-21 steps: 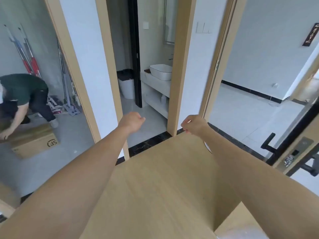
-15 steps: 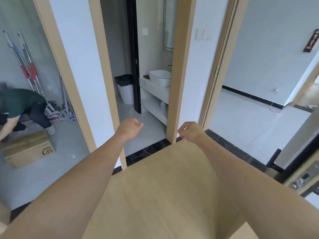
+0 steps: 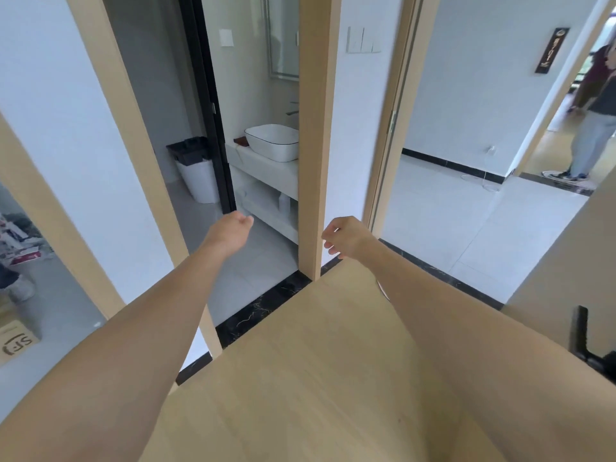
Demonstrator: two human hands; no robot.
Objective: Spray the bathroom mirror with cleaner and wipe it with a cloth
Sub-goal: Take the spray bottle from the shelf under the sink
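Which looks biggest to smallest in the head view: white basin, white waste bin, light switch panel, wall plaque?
1. White basin and white waste bin: alike in apparent size, so not ranked.
2. Wall plaque, long and narrow.
3. Light switch panel, close to the plaque; depth differs, so true sizes are unsure.

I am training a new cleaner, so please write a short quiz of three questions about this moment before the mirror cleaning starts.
1. True or false: the left hand holds a spray bottle.
2. What stands on the bathroom counter? A) a white basin B) a bucket C) a towel stack
3. Fill in: the mirror hangs above the ____.

Key
1. False; both the left hand and the right hand hold nothing.
2. A, the white basin.
3. basin
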